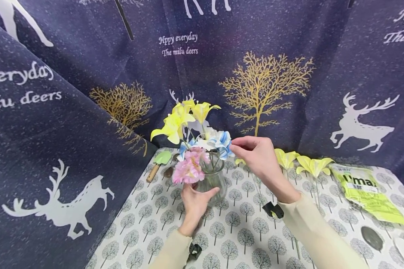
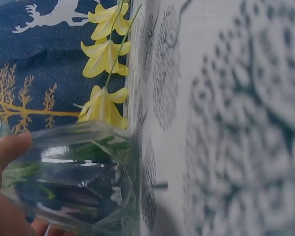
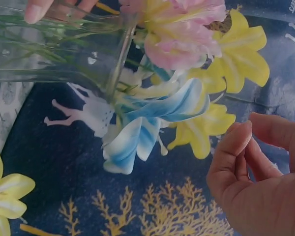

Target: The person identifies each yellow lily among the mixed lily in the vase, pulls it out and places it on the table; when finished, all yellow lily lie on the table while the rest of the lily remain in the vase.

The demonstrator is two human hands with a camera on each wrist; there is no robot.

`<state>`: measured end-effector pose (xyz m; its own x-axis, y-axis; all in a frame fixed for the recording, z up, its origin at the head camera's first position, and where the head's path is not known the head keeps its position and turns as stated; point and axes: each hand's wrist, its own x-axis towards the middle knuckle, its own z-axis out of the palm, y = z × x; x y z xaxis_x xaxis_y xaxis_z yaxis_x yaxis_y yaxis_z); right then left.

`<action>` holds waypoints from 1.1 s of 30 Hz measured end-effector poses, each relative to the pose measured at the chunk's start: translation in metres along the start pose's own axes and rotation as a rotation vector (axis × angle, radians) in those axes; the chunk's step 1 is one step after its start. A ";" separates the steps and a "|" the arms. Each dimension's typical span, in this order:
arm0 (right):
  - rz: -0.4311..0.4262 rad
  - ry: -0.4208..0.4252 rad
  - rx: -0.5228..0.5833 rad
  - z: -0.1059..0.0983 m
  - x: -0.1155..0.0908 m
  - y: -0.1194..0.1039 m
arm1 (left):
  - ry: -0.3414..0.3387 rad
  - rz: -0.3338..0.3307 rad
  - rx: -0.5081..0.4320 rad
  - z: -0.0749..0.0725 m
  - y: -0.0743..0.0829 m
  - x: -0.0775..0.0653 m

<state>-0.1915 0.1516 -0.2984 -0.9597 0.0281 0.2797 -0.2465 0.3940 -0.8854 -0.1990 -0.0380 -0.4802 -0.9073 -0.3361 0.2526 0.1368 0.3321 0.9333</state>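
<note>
My left hand [image 1: 194, 203] grips the clear glass vase [image 1: 221, 188] low on its body, thumb across the front. Green stems show through the glass in the left wrist view. Out of the vase rise yellow lilies [image 1: 172, 127], a pink flower [image 1: 189, 167], a white flower and a blue-and-white lily [image 1: 224, 144]. Close to the right of that blue lily is my right hand [image 1: 257, 157], its fingers loosely bent. In the right wrist view, the right hand [image 3: 265, 172] holds nothing, and a gap separates its fingertips from the blue-and-white petals.
Loose yellow lilies [image 1: 314, 166] lie right of the vase, beside a green and white bag [image 1: 370, 192]. A dark oval stone [image 1: 372, 238] lies nearer on the right. A small green trowel [image 1: 161, 158] lies at the left. Dark printed fabric [image 1: 202, 74] hangs behind.
</note>
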 end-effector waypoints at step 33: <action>0.156 -0.068 -0.154 0.014 0.083 0.011 | -0.517 -0.037 -0.054 -0.042 -0.023 0.052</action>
<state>-0.2759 0.1450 -0.2899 -0.9927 0.0402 0.1138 -0.0758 0.5257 -0.8473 -0.2326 -0.1005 -0.4776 -0.9879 0.1371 0.0724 0.1085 0.2776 0.9545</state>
